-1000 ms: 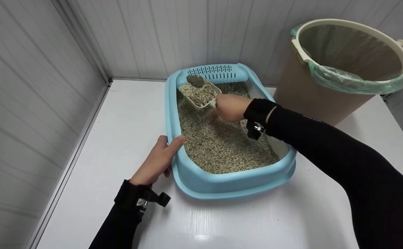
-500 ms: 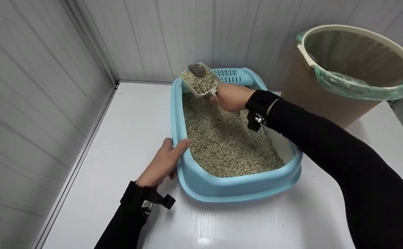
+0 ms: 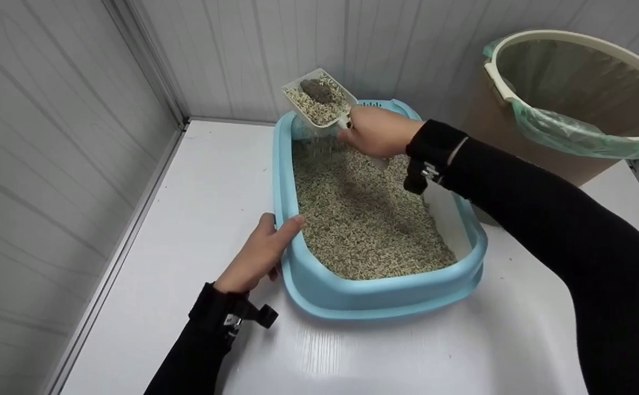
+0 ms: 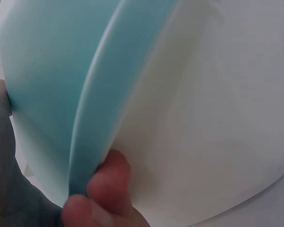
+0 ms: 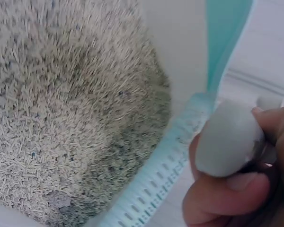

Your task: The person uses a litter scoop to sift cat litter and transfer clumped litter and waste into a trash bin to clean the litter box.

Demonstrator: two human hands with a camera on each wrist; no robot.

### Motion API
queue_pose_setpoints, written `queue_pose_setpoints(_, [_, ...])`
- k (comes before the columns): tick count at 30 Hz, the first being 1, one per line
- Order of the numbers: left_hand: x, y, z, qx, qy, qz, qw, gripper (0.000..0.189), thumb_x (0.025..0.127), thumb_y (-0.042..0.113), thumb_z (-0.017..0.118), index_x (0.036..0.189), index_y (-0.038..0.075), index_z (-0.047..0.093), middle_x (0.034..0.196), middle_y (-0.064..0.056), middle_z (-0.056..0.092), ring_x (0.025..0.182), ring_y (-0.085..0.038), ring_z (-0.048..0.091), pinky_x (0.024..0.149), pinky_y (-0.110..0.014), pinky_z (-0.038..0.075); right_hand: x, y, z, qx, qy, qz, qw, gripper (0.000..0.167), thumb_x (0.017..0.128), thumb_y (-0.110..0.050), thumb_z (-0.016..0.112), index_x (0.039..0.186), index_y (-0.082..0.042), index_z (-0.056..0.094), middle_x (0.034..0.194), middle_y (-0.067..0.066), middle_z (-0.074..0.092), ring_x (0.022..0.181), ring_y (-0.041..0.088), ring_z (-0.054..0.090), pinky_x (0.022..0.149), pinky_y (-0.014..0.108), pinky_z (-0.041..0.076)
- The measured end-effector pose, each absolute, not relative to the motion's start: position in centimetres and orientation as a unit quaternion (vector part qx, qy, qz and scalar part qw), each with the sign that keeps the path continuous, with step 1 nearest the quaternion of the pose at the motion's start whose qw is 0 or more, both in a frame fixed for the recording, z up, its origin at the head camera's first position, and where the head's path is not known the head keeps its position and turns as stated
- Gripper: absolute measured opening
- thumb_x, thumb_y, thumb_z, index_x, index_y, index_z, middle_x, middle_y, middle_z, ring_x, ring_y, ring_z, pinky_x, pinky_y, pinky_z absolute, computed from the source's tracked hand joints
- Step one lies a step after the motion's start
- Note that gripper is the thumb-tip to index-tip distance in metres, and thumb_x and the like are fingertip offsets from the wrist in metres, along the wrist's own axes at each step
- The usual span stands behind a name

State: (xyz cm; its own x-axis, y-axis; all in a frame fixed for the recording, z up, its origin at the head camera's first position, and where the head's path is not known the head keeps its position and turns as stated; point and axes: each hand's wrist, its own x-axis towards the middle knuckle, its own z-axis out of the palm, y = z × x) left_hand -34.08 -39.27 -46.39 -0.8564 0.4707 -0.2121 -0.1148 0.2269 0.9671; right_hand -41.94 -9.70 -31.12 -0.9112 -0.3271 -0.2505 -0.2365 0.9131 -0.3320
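Observation:
My right hand (image 3: 380, 130) grips the handle of a white litter scoop (image 3: 296, 89), held above the far end of a blue litter box (image 3: 374, 299). On the scoop lie pale litter pellets and a dark clump (image 3: 317, 91); loose bits fall beneath it. The right wrist view shows fingers curled round the thick handle (image 5: 229, 137). My left hand (image 3: 256, 252) holds the box's left rim, its thumb on top. In the left wrist view, fingertips (image 4: 111, 182) curl under that rim. Pale litter (image 3: 374, 236) covers the box floor.
A tall brown bin (image 3: 517, 142) with a green liner bag (image 3: 588, 131) and cream rim ring stands right of the box. Grey panel walls (image 3: 231, 60) meet at the back left corner. The box sits on a white surface (image 3: 204, 192) with a few specks on it.
My right hand has lifted the scoop up and back from low over the litter to above the box's far edge, and pellets now drop from it. My left hand stays on the rim.

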Motion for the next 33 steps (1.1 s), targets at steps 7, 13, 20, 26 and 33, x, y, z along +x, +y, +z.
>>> queue_pose_setpoints(7, [-34.9, -39.6, -46.4, 0.113, 0.746, 0.61, 0.242, 0.062, 0.106, 0.061, 0.068, 0.119, 0.005, 0.046, 0.087, -0.01, 0.049, 0.05, -0.014, 0.039, 0.042, -0.031, 0.035, -38.7, -9.3, -29.7, -0.147, 0.965, -0.144, 0.165, 0.048, 0.123, -0.032, 0.046, 0.079, -0.012, 0.052, 0.06, -0.002, 0.046, 0.05, 0.013, 0.04, 0.068, 0.036, 0.044])
queue_pose_setpoints(13, [-35.6, -39.8, -46.5, 0.112, 0.75, 0.605, 0.241, 0.061, 0.106, 0.061, 0.066, 0.12, 0.006, 0.045, 0.087, -0.01, 0.048, 0.051, -0.015, 0.041, 0.042, -0.03, 0.036, -35.8, -7.8, -29.9, -0.105, 0.974, -0.152, 0.132, 0.034, 0.122, -0.034, 0.046, 0.111, -0.002, 0.052, 0.086, 0.006, 0.05, 0.069, 0.02, 0.049, 0.07, 0.04, 0.045])
queue_pose_setpoints(20, [-36.1, -40.3, -46.6, 0.105, 0.757, 0.599, 0.24, 0.064, 0.106, 0.064, 0.065, 0.122, 0.005, 0.044, 0.087, -0.01, 0.048, 0.051, -0.015, 0.041, 0.043, -0.03, 0.036, -33.7, -7.1, -31.0, -0.087, 0.98, -0.146, 0.108, 0.036, 0.122, -0.038, 0.048, 0.113, -0.004, 0.052, 0.085, 0.006, 0.052, 0.07, 0.022, 0.053, 0.065, 0.04, 0.046])
queue_pose_setpoints(26, [-36.0, -40.5, -46.7, 0.104, 0.756, 0.6, 0.239, 0.064, 0.107, 0.063, 0.063, 0.123, 0.004, 0.044, 0.089, -0.012, 0.048, 0.054, -0.016, 0.041, 0.044, -0.029, 0.035, -33.1, -6.9, -31.0, -0.097, 0.982, -0.13, 0.094, 0.033, 0.122, -0.035, 0.049, 0.112, -0.003, 0.053, 0.085, 0.006, 0.05, 0.072, 0.023, 0.05, 0.068, 0.04, 0.043])
queue_pose_setpoints(33, [-36.0, -40.2, -46.7, 0.106, 0.756, 0.599, 0.241, 0.063, 0.107, 0.063, 0.064, 0.123, 0.005, 0.043, 0.09, -0.013, 0.049, 0.053, -0.016, 0.043, 0.043, -0.029, 0.035, -32.6, -6.3, -30.4, -0.083, 0.984, -0.13, 0.091, 0.035, 0.122, -0.036, 0.049, 0.115, -0.003, 0.054, 0.087, 0.007, 0.052, 0.074, 0.024, 0.051, 0.069, 0.04, 0.042])
